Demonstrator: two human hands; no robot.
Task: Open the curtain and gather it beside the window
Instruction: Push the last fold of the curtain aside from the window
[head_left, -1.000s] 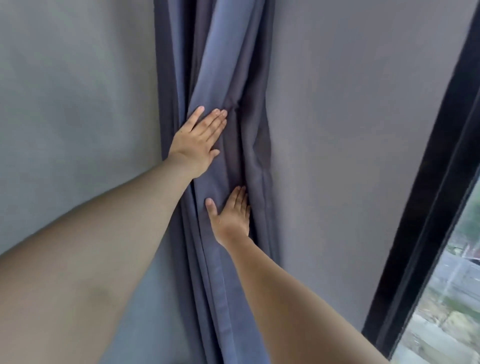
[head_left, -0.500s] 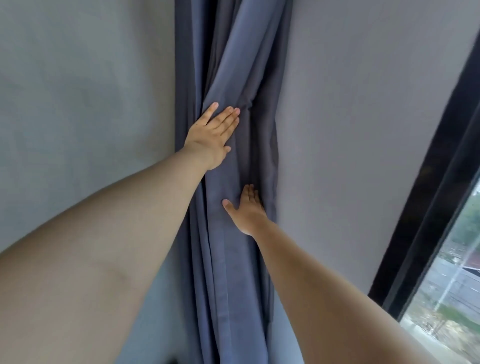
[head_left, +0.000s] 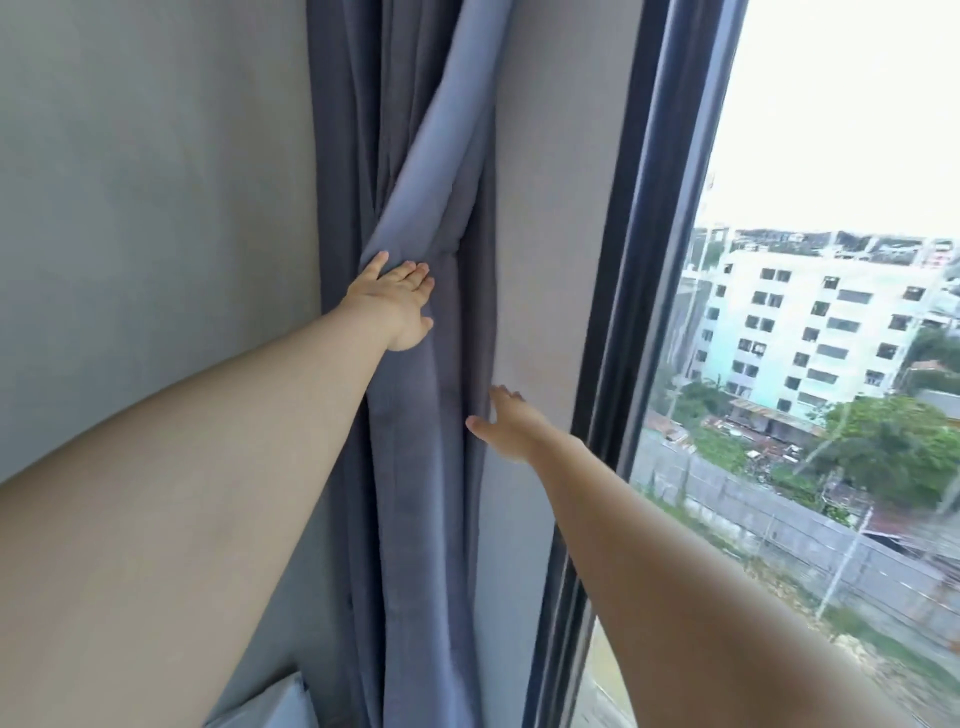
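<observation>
Two bare forearms reach up from the bottom of the frame toward a blue-grey curtain (head_left: 415, 415), which hangs gathered in a narrow bunch of folds in the corner between two grey walls. To the right of the curtain, the right hand (head_left: 511, 428) lies flat at the bundle's right edge, grip spread, fingers straight and thumb splayed toward the cloth; whether it presses fabric or wall cannot be told. Higher on the curtain, the left hand (head_left: 397, 304) rests on the folds, grip loosely extended and pinching nothing, fingertips on a paler fold that crosses diagonally upward. Further right of the curtain, past a strip of wall, a dark window frame (head_left: 631, 312) borders glass showing a white multi-storey building (head_left: 810, 332) and trees.
</observation>
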